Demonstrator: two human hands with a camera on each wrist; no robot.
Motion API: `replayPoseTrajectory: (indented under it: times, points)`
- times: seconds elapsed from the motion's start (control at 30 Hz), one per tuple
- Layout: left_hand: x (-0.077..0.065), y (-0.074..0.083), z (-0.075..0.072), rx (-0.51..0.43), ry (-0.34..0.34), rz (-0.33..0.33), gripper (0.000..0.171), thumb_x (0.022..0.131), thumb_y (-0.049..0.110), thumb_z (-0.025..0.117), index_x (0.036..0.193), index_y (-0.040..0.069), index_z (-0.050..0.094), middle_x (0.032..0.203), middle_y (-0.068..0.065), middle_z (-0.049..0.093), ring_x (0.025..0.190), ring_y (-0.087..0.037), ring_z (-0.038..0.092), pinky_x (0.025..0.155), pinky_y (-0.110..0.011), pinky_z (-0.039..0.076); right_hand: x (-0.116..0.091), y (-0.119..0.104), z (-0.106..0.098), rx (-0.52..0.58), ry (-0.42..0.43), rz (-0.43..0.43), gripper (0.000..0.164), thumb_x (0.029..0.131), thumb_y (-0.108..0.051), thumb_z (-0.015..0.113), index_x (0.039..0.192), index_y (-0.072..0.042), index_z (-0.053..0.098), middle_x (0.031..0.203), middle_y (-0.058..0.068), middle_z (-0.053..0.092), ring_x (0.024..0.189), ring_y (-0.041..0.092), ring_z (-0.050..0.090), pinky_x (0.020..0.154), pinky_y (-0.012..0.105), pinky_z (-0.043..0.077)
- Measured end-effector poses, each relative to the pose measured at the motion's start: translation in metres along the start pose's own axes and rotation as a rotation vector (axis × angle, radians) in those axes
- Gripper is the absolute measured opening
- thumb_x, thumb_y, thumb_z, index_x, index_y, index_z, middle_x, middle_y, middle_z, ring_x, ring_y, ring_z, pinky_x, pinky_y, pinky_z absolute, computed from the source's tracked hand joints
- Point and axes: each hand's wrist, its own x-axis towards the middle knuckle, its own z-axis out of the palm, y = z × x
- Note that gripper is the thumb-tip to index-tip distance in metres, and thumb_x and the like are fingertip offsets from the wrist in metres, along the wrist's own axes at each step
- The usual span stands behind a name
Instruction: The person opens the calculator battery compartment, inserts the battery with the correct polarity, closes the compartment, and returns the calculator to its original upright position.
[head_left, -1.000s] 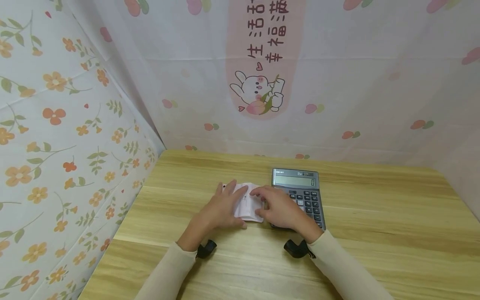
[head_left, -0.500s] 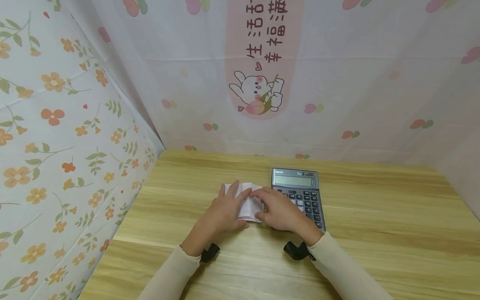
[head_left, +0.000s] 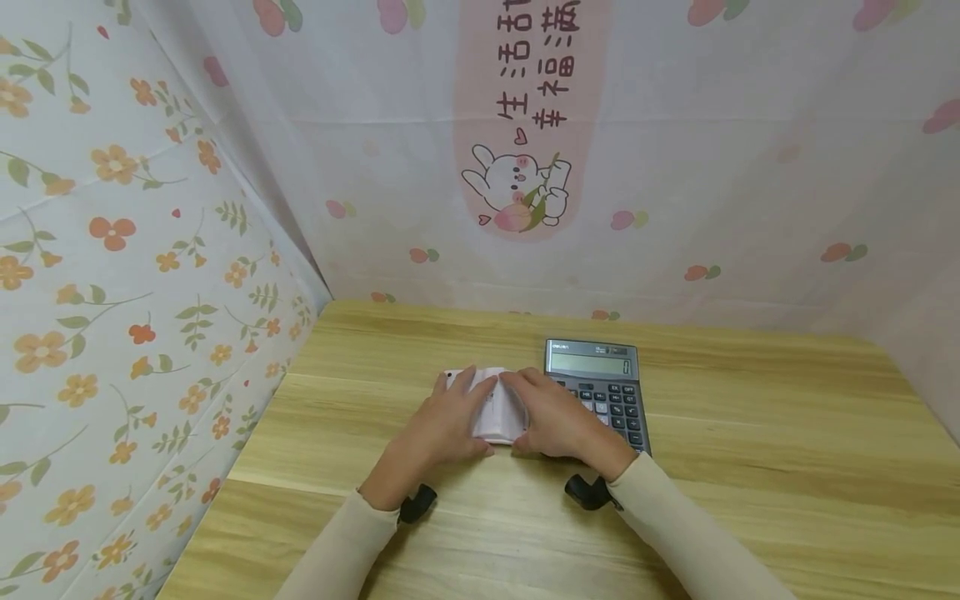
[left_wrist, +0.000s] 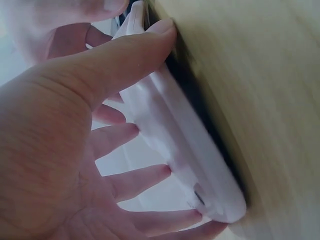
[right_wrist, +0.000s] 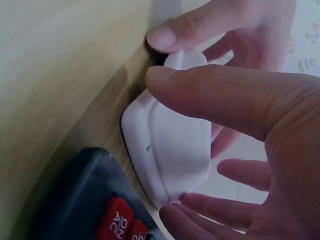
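A pale pinkish-white object with rounded corners and a raised middle lies on the wooden table in the head view; its kind is not clear. My left hand holds its left side, thumb along the near edge and fingertips spread over the body. From the right side my right hand holds it too. In the right wrist view that thumb lies across the near edge of the white object, and fingertips touch the far end. Both hands cover parts of it.
A dark grey calculator lies just right of the object, partly under my right hand, its display lit with a 0. Floral cloth hangs at the left, and a printed curtain stands behind the table.
My right hand's fingers have spread; its thumb has moved down to the object's near edge. The left hand has shifted slightly over the object. The calculator has stayed in place.
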Motion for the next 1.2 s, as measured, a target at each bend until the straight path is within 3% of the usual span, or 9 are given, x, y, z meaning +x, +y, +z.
replayPoseTrajectory:
  times: [0.13, 0.37, 0.7, 1.2]
  points:
    - [-0.003, -0.007, -0.005, -0.050, -0.022, -0.011, 0.104, 0.082, 0.029, 0.101, 0.167, 0.009, 0.045, 0.170, -0.027, 0.037, 0.150, -0.062, 0.037, 0.118, -0.067, 0.042, 0.004, 0.001, -0.002, -0.013, -0.034, 0.003, 0.113, 0.072, -0.014, 0.105, 0.165, -0.001, 0.043, 0.154, 0.027, 0.055, 0.128, 0.039, 0.062, 0.100, 0.055, 0.058]
    - [-0.008, -0.024, -0.018, -0.115, -0.081, -0.110, 0.113, 0.079, 0.026, 0.103, 0.172, 0.013, 0.039, 0.176, -0.022, 0.032, 0.155, -0.049, 0.038, 0.119, -0.059, 0.043, 0.011, 0.003, -0.002, -0.016, -0.079, 0.036, 0.122, 0.070, -0.016, 0.107, 0.170, -0.005, 0.038, 0.158, 0.025, 0.052, 0.129, 0.037, 0.062, 0.104, 0.054, 0.057]
    - [-0.007, -0.036, -0.025, -0.104, -0.097, -0.112, 0.113, 0.078, 0.023, 0.104, 0.170, 0.005, 0.040, 0.173, -0.023, 0.037, 0.153, -0.050, 0.041, 0.121, -0.059, 0.041, 0.017, 0.004, 0.000, -0.027, -0.124, 0.031, 0.129, 0.068, -0.021, 0.108, 0.173, -0.008, 0.034, 0.157, 0.022, 0.052, 0.128, 0.035, 0.059, 0.105, 0.054, 0.055]
    - [-0.006, -0.036, -0.026, -0.078, -0.117, -0.117, 0.107, 0.080, 0.026, 0.103, 0.166, 0.000, 0.046, 0.175, -0.021, 0.035, 0.156, -0.047, 0.037, 0.123, -0.056, 0.039, 0.022, 0.005, 0.002, -0.052, -0.138, 0.009, 0.132, 0.070, -0.027, 0.107, 0.174, -0.010, 0.029, 0.155, 0.018, 0.051, 0.127, 0.033, 0.054, 0.103, 0.052, 0.054]
